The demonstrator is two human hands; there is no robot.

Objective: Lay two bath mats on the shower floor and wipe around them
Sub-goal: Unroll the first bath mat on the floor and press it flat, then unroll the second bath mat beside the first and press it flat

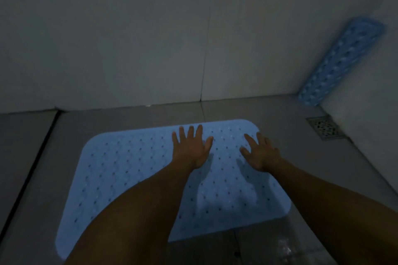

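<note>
Here, head view, the only one: a light blue bath mat (133, 170) lies flat on the grey shower floor (64, 127) across the centre and lower left of the frame, its far edge near the base of the back wall (129, 38) but apart from it. Both forearms reach in from the bottom edge. The left hand (191, 148) rests palm down on the upper middle of the mat, fingers straight and spread, gripping nothing. The right hand (260, 153) sits just to its right, also over the mat, fingers splayed and holding nothing; whether its palm is fully down or slightly lifted cannot be told in the dim light. Judged purpose: flat spread hands suit pressing the mat down so it seats against the tile, rather than lifting or shifting it. The second bath mat (342, 62) stands propped in the corner at the upper right of the frame, tilted against the right wall, lower end near the floor; it is not yet laid. A metal floor drain (325, 127) sits below it at the right, uncovered, well apart from the laid mat; likely the mat is kept off it so water can run away. No cloth is visible; wiping not yet begun, by my reading.
</note>
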